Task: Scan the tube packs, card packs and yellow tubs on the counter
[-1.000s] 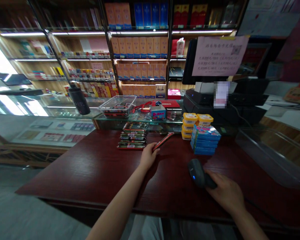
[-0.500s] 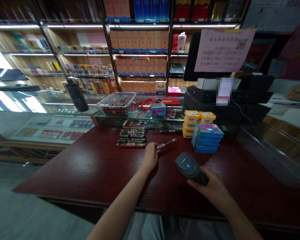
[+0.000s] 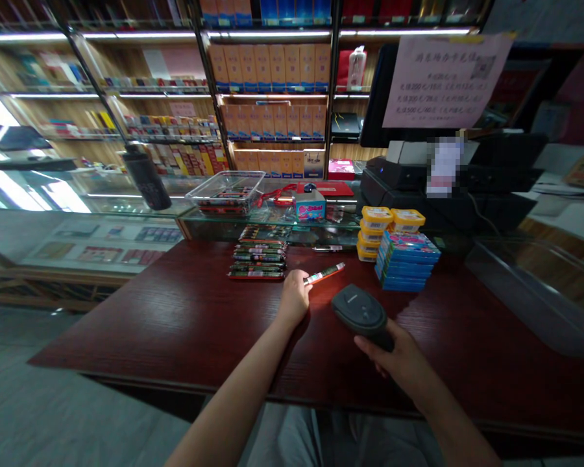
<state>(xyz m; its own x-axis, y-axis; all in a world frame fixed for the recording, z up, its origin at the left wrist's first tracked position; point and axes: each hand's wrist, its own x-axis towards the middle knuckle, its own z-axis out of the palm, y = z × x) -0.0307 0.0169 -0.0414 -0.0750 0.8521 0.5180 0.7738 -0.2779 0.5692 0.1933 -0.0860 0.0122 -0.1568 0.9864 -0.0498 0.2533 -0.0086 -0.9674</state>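
My left hand (image 3: 294, 297) is closed round the near end of a slim stick-shaped packet (image 3: 324, 274), holding it just above the dark red wooden counter (image 3: 175, 324). My right hand (image 3: 399, 360) grips a black handheld barcode scanner (image 3: 359, 309), its head turned toward the packet, which is lit by a reddish glow. A stack of similar slim packets (image 3: 257, 263) lies on the counter just left of my left hand.
A pile of blue boxes (image 3: 407, 261) and yellow-lidded tubs (image 3: 392, 220) stand right of the packet. Behind are a clear plastic tray (image 3: 228, 192), a small blue box (image 3: 310, 211), a till with a pink notice (image 3: 442, 81), glass cases and shelves of goods.
My right hand has brought the scanner up and left toward the packet. The packet has turned in my left hand and now glows red.
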